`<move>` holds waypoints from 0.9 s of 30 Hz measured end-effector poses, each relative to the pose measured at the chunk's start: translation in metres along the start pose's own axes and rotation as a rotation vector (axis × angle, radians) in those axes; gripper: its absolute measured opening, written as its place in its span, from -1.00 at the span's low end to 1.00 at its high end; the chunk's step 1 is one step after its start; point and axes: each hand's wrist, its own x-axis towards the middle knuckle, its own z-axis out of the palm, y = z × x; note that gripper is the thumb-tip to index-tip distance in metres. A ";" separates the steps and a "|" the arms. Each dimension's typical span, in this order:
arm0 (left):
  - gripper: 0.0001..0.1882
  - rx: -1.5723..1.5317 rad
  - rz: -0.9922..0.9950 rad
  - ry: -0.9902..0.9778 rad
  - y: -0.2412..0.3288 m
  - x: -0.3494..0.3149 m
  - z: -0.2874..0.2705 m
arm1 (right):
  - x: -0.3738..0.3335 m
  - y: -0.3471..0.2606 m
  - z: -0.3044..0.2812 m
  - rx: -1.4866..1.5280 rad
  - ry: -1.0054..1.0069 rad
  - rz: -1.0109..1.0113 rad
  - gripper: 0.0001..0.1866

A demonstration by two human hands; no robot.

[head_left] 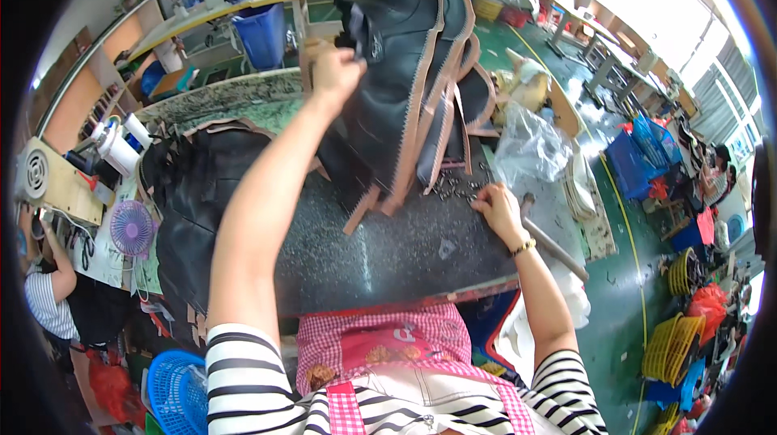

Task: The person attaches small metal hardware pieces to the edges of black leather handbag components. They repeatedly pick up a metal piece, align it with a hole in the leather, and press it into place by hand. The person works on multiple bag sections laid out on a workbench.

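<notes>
My left hand (336, 77) is raised over the far edge of the worktable, its fingers closed on a black leather piece. Below and beside it stands a stack of black leather pieces (388, 71) with brown zigzag-cut edges, partly overlapping. My right hand (498, 210) is low over the table, fingertips pinched together beside a scatter of small metal parts (453, 184); what lies between the fingertips is too small to make out. A tool that looks like a hammer (554, 247) rests just right of that hand, its handle pointing toward me.
More black leather pieces (202, 200) are heaped at the table's left. A clear plastic bag (532, 144) lies at the right. A purple fan (133, 227) stands at the left, near another person's arm (58, 261). Yellow baskets (670, 348) line the floor at right; a blue basket (174, 394) is lower left.
</notes>
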 end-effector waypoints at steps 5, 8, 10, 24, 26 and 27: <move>-0.68 0.317 0.363 0.202 0.027 -0.036 -0.010 | -0.018 -0.008 -0.020 0.231 -0.044 -0.001 -0.85; -0.68 0.373 0.575 -0.052 0.067 -0.124 -0.010 | -0.039 -0.044 -0.038 0.429 -0.055 -0.136 -0.87; -0.56 0.114 0.122 -0.516 0.082 -0.193 -0.004 | -0.051 -0.088 -0.047 0.603 -0.202 -0.125 -0.86; -0.89 -0.298 0.155 -0.465 0.064 -0.293 -0.050 | -0.072 -0.150 -0.015 1.330 -0.974 -0.143 -0.78; -0.88 -0.274 0.225 -0.389 0.064 -0.295 -0.053 | -0.080 -0.152 -0.017 1.470 -0.916 -0.089 -0.80; -0.87 -0.261 0.260 -0.350 0.063 -0.296 -0.054 | -0.085 -0.153 -0.020 1.482 -0.887 -0.056 -0.81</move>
